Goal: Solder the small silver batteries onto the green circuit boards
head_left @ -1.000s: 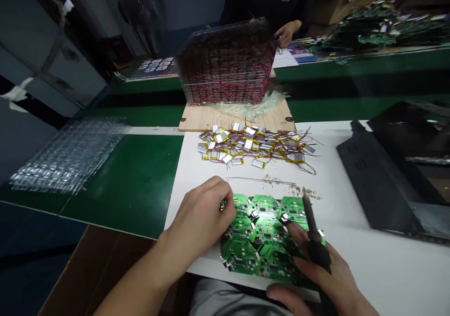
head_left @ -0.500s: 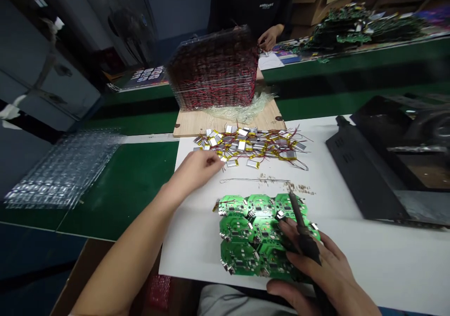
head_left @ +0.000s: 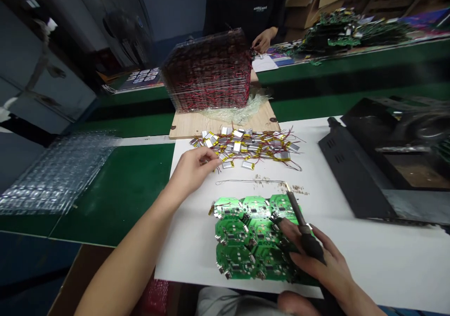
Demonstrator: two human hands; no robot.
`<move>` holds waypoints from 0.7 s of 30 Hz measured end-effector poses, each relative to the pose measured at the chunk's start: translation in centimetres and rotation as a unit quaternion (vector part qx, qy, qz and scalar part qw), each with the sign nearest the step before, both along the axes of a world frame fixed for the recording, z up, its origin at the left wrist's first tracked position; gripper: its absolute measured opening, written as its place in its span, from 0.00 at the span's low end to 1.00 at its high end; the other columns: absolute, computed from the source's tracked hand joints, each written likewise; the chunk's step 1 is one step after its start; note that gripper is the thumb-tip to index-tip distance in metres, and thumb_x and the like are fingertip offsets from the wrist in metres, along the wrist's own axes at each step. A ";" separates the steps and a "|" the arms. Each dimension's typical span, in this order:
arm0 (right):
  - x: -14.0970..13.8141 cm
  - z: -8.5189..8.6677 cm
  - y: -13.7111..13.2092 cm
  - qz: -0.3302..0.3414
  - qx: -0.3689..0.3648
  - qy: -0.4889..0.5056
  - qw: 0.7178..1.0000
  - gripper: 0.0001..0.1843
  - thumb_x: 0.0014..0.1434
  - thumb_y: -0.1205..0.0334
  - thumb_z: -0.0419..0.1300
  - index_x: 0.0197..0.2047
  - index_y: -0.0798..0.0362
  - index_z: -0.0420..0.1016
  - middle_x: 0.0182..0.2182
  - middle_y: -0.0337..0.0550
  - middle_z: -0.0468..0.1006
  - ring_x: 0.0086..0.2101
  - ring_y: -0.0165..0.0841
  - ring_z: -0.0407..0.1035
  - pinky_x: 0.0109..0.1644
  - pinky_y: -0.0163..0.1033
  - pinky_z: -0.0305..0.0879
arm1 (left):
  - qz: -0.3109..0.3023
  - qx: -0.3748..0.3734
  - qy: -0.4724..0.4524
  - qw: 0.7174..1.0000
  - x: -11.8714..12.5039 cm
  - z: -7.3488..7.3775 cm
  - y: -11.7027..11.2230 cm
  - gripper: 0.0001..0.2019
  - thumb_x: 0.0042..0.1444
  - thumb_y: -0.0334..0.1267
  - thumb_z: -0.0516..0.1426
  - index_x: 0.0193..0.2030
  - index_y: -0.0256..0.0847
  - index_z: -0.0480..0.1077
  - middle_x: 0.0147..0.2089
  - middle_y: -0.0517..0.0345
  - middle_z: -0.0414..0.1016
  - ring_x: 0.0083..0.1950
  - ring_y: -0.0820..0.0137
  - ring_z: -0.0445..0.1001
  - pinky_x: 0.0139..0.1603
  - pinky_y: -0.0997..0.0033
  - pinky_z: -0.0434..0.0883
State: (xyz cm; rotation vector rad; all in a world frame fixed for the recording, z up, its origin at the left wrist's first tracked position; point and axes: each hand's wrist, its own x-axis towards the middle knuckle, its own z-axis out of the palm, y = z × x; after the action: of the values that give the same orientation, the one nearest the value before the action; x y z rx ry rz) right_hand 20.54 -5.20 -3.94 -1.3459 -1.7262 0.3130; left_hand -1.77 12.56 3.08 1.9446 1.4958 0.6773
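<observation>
Left hand (head_left: 193, 169) reaches across a white sheet (head_left: 365, 259), its fingers loosely spread and slightly curled, pinching nothing. Its fingertips (head_left: 215, 162) sit at the near edge of a heap of small pouch batteries (head_left: 242, 146) with thin red leads; whether they touch a cell is hard to tell. Right hand (head_left: 326, 264) grips the black handle of a soldering iron (head_left: 308, 242), whose metal tip slants away over the sheet just past the top edge of a block of green circuit boards (head_left: 242, 238). These boards, in three rows, lie flat on the sheet between the two hands, with the right hand's fingers (head_left: 286, 229) over their right side. Solder crumbs (head_left: 297, 189) and a thin wire (head_left: 249, 182) lie between the boards and the batteries. Beyond the heap, a wooden board (head_left: 221, 129) carries a tall stack of clear trays (head_left: 207, 72) packed with red-wired cells. Clear blister trays (head_left: 58, 170) lie on the green tabletop (head_left: 116, 194) to the left, and a black metal fixture (head_left: 351, 166) sits to the right. Across the table, a co-worker's hand (head_left: 263, 39) touches the far corner of the stack.
</observation>
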 end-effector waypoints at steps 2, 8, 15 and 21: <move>0.2 0.9 0.4 -0.016 0.015 0.015 1.000 0.08 0.61 0.58 0.64 0.44 0.43 0.70 0.53 0.45 0.82 0.55 0.47 0.75 0.66 0.60 0.59 | -0.007 -0.009 -0.045 0.999 -0.1 0.5 -1.7 0.04 0.59 0.36 0.62 0.40 0.40 0.77 0.39 0.57 0.83 0.41 0.67 0.80 0.45 0.68 0.75; -0.4 5.6 3.2 -0.049 -0.016 0.033 0.998 0.10 0.65 0.58 0.62 0.50 0.43 0.70 0.49 0.39 0.82 0.50 0.36 0.77 0.54 0.40 0.72 | -0.075 -0.039 -0.150 0.985 1.3 2.0 -5.9 0.03 0.60 0.32 0.62 0.37 0.41 0.79 0.38 0.60 0.83 0.41 0.70 0.79 0.45 0.71 0.73; -1.8 6.8 5.5 -0.045 -0.024 0.103 0.993 0.13 0.61 0.61 0.66 0.48 0.42 0.71 0.40 0.36 0.82 0.36 0.31 0.77 0.37 0.33 0.75 | -0.113 -0.079 -0.171 0.976 2.1 2.7 -8.0 0.05 0.62 0.32 0.60 0.36 0.40 0.78 0.34 0.60 0.79 0.36 0.71 0.75 0.38 0.73 0.70; -2.0 6.5 5.4 -0.004 -0.018 0.129 0.991 0.12 0.60 0.66 0.65 0.46 0.44 0.70 0.34 0.33 0.80 0.33 0.28 0.78 0.36 0.28 0.74 | -0.107 -0.093 -0.180 0.973 2.2 2.3 -8.5 0.05 0.61 0.31 0.59 0.37 0.41 0.78 0.34 0.60 0.77 0.36 0.71 0.74 0.38 0.72 0.69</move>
State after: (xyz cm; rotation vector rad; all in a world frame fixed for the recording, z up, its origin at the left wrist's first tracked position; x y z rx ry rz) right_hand 18.54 0.16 2.56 -1.2774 -1.5050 0.4926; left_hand 0.41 4.04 5.38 1.7008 1.0715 0.7187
